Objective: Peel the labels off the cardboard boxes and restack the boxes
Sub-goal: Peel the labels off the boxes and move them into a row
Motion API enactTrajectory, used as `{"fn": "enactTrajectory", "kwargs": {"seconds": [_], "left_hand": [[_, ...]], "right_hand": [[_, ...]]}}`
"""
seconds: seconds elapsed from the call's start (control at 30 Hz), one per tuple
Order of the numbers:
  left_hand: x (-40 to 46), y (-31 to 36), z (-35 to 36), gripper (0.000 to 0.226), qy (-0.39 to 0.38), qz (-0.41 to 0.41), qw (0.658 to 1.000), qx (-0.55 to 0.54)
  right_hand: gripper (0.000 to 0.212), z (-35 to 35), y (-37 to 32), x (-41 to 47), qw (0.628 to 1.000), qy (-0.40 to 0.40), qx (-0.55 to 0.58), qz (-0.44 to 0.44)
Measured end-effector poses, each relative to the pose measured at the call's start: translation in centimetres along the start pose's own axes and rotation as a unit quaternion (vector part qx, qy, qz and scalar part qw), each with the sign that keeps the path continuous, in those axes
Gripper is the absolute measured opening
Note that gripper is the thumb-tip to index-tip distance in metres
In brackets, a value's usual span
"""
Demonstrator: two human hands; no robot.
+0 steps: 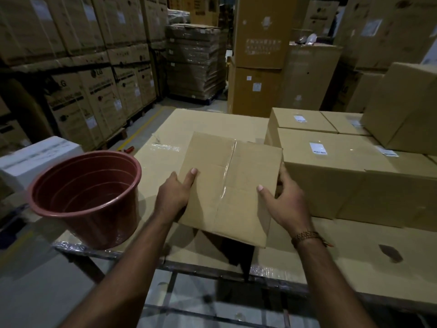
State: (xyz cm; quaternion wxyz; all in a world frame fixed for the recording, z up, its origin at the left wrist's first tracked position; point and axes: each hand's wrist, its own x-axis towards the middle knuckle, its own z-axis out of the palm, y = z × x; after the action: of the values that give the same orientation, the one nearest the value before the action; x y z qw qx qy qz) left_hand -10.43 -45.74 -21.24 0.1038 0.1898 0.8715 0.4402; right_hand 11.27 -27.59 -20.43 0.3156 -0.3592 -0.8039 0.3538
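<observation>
A small cardboard box (pixel 230 185) with a clear tape seam down its top is held above the cardboard-covered table (pixel 212 121). No label shows on its upper face. My left hand (pixel 176 192) grips its left edge, thumb on top. My right hand (pixel 285 200) grips its right edge, thumb on top and fingers round the side. To the right lie several boxes: a large one (pixel 343 185) with a white label (pixel 318 148), two smaller ones (pixel 300 121) behind it with labels, and a tilted box (pixel 406 107) on top at the far right.
A reddish-brown plastic bucket (pixel 92 197) stands at the table's left front corner. A white box (pixel 37 159) sits beyond it on the left. Tall stacks of cartons (pixel 94 67) and wrapped pallets (pixel 196 60) ring the aisle. The table's front edge shows a metal frame (pixel 208 271).
</observation>
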Motion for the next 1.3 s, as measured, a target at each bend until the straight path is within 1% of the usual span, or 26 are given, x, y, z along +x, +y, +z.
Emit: {"fn": "enactTrajectory", "kwargs": {"seconds": [0.03, 0.07, 0.13, 0.17, 0.27, 0.33, 0.43, 0.5, 0.6, 0.63, 0.67, 0.7, 0.77, 0.8, 0.83, 0.9, 0.97, 1.03, 1.1, 1.17, 1.23, 1.3], "left_hand": [[0.4, 0.0, 0.1, 0.090, 0.000, -0.022, 1.000, 0.003], [0.7, 0.2, 0.2, 0.090, 0.002, -0.037, 0.999, 0.000], [1.0, 0.8, 0.4, 0.082, 0.014, -0.050, 0.999, -0.002], [1.1, 1.1, 0.4, 0.078, 0.021, -0.050, 0.999, 0.004], [1.5, 1.9, 0.4, 0.065, 0.044, -0.037, 0.998, 0.021], [2.0, 2.3, 0.5, 0.057, 0.057, -0.031, 0.997, 0.033], [3.2, 2.4, 0.5, 0.053, 0.053, 0.002, 0.996, 0.067], [4.5, 2.2, 0.5, 0.055, 0.037, 0.029, 0.995, 0.092], [7.1, 2.6, 0.5, 0.074, 0.003, 0.045, 0.992, 0.114], [8.1, 2.8, 0.6, 0.077, -0.011, 0.046, 0.992, 0.116], [9.2, 3.1, 0.7, 0.075, -0.023, 0.055, 0.990, 0.127], [10.5, 3.3, 0.9, 0.068, -0.038, 0.068, 0.985, 0.152], [13.1, 3.6, 0.9, 0.055, -0.092, 0.092, 0.967, 0.221], [14.2, 3.7, 0.7, 0.058, -0.124, 0.096, 0.956, 0.248], [15.5, 3.7, 0.4, 0.069, -0.154, 0.093, 0.946, 0.268], [17.9, 3.6, -0.5, 0.103, -0.199, 0.079, 0.930, 0.297], [20.3, 3.5, -1.6, 0.133, -0.228, 0.069, 0.917, 0.318], [22.7, 3.4, -2.7, 0.153, -0.249, 0.061, 0.905, 0.340], [25.2, 2.8, -3.7, 0.156, -0.252, 0.077, 0.892, 0.367], [28.0, 2.0, -4.7, 0.148, -0.239, 0.100, 0.891, 0.373], [30.8, 1.4, -5.7, 0.139, -0.230, 0.118, 0.893, 0.368], [33.5, 1.0, -6.6, 0.129, -0.221, 0.143, 0.883, 0.389]], "right_hand": [[0.091, -0.1, 0.2, -0.2, 0.999, -0.032, -0.019, 0.007], [0.098, -0.1, 0.2, -0.5, 0.999, -0.046, -0.021, 0.008], [0.105, -0.1, 0.0, -0.8, 0.999, -0.040, 0.005, 0.006], [0.106, -0.1, -0.2, -0.8, 0.999, -0.032, 0.018, 0.002], [0.096, 0.2, -0.7, 0.1, 0.999, -0.031, 0.005, -0.012], [0.090, 0.5, -1.1, 1.1, 0.997, -0.072, -0.004, -0.012], [0.087, 1.7, -1.1, 2.5, 0.987, -0.159, -0.013, 0.007], [0.078, 3.1, -0.8, 3.5, 0.985, -0.174, -0.004, 0.013], [0.059, 5.2, -0.3, 6.0, 0.989, -0.146, 0.018, 0.016], [0.054, 5.7, -0.3, 7.1, 0.990, -0.139, 0.026, 0.024], [0.051, 6.1, -0.4, 8.2, 0.989, -0.137, 0.036, 0.032], [0.049, 6.5, -0.5, 9.4, 0.989, -0.138, 0.048, 0.036], [0.048, 7.4, -0.8, 11.6, 0.987, -0.144, 0.061, 0.036], [0.048, 7.9, -1.0, 12.6, 0.987, -0.146, 0.062, 0.035], [0.048, 8.6, -1.3, 13.6, 0.987, -0.147, 0.060, 0.035], [0.048, 10.4, -1.7, 15.6, 0.987, -0.150, 0.049, 0.034], [0.048, 12.3, -2.3, 17.6, 0.987, -0.155, 0.040, 0.030], [0.048, 14.4, -2.9, 19.4, 0.986, -0.158, 0.043, 0.023], [0.046, 16.7, -3.6, 21.2, 0.986, -0.156, 0.052, 0.022], [0.046, 19.1, -4.2, 22.8, 0.987, -0.153, 0.049, 0.025], [0.048, 21.6, -4.8, 24.5, 0.987, -0.162, 0.013, 0.019], [0.050, 24.1, -5.8, 26.3, 0.983, -0.181, -0.038, 0.015]]}}
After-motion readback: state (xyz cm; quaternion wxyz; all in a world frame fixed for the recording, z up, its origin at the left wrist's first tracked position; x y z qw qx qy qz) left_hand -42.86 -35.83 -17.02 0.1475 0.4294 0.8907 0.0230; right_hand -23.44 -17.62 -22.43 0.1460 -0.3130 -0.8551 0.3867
